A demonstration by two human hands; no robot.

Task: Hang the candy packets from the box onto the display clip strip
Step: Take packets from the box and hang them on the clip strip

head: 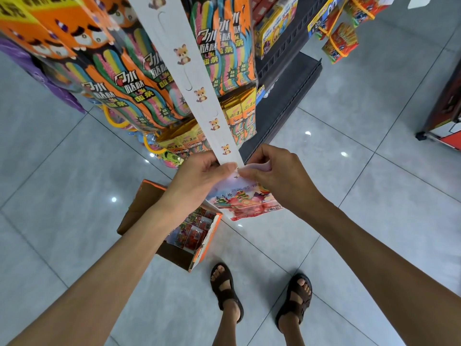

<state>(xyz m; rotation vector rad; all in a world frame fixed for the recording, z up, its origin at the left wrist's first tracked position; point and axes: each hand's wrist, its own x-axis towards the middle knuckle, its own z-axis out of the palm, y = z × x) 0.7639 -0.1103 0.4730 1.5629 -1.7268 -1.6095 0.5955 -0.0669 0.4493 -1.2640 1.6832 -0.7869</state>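
A white clip strip (189, 78) printed with small cartoon animals hangs down the middle of the view. My left hand (199, 178) pinches the strip's bottom end. My right hand (272, 176) grips the top edge of a pink and red candy packet (245, 201) right at that bottom end; the packet hangs below both hands. On the floor beneath stands an open cardboard box (199, 253) with orange edges, holding several more candy packets (193, 231). My left forearm covers part of the box.
Orange sour-strip candy packs (139, 78) hang thickly behind the strip. A dark shelf base (282, 96) runs to the right, with boxed snacks (339, 41) above. A rolling rack's foot (439, 131) stands far right. My sandalled feet (262, 293) are on grey tiles.
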